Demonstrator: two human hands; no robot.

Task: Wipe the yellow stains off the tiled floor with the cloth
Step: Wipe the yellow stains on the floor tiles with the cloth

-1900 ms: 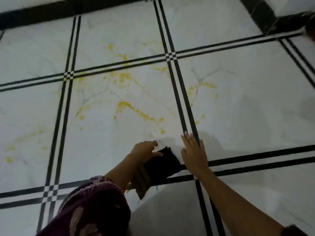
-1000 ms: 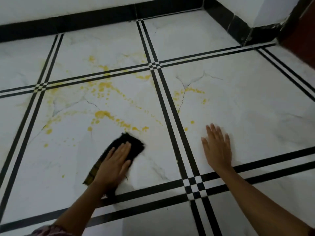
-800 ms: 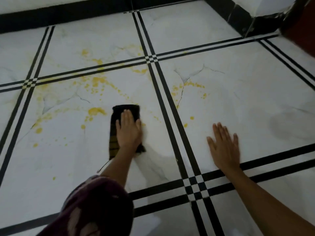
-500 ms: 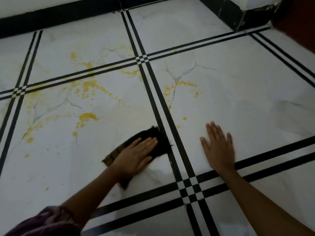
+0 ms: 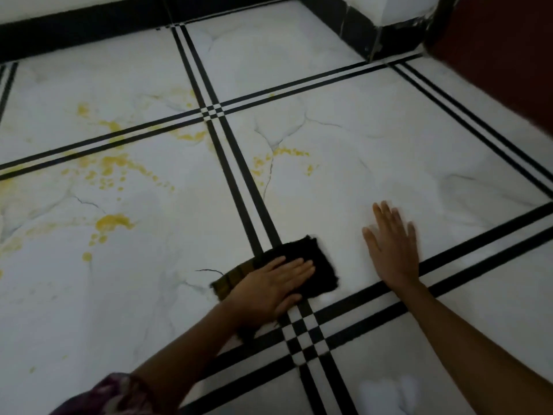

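A dark cloth (image 5: 311,259) lies flat on the white tiled floor (image 5: 374,145), across the black double grout line. My left hand (image 5: 269,292) presses on it with straight fingers pointing right. My right hand (image 5: 392,244) rests flat on the tile to the right of the cloth, fingers spread. Yellow stains (image 5: 112,221) spatter the left tile. More yellow stains (image 5: 116,163) lie farther back on that tile. A smaller patch of yellow stains (image 5: 281,157) marks the right tile beyond the cloth.
A black skirting (image 5: 89,28) runs along the far wall. A black-based corner (image 5: 374,34) juts out at the back right, with a dark red surface (image 5: 502,55) beside it. A patterned sleeve (image 5: 113,396) shows at the bottom left.
My left hand has swept the cloth to the right, from the left tile onto the black grout line. My right hand has stayed flat on the right tile. The view has shifted.
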